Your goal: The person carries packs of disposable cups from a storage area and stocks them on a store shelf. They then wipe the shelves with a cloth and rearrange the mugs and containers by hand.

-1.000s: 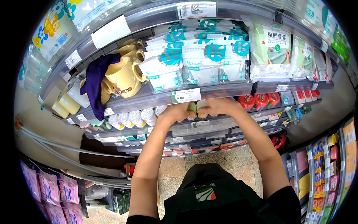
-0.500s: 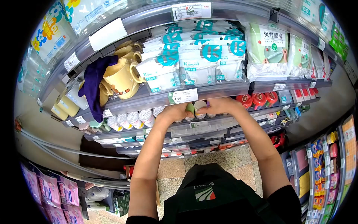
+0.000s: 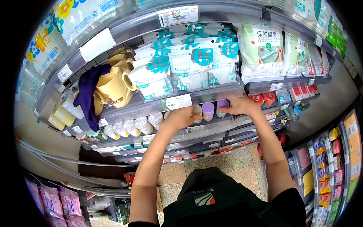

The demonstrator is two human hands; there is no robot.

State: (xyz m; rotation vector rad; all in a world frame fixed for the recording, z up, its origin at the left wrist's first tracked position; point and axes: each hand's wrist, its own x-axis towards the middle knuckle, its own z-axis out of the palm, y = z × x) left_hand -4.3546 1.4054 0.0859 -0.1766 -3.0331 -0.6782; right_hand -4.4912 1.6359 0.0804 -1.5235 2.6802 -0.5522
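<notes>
My left hand [image 3: 182, 118] is closed at a small pale-lidded container [image 3: 197, 110] on the shelf under the price tag, its thumb across the front. To the right, my right hand [image 3: 241, 106] curls round a purple-lidded container [image 3: 223, 104], thumb on its front; the far fingers are hidden under the shelf edge. Another purple-lidded container [image 3: 208, 111] stands upright between my hands, apart from both. Left of my left hand is a row of white-topped cotton swab tubs [image 3: 141, 124].
Above, a shelf [image 3: 211, 92] holds white dental-floss bags [image 3: 189, 75], yellow mugs [image 3: 113, 85] with a purple cloth [image 3: 89, 94], and green-white bags [image 3: 262, 53]. Red round items [image 3: 268, 99] sit right of my right hand. More racks [image 3: 321, 166] stand at lower right.
My hands have moved apart, the right one going from a pale-lidded container to a purple-lidded one. Purple lids now show between them. The whole view has shifted slightly.
</notes>
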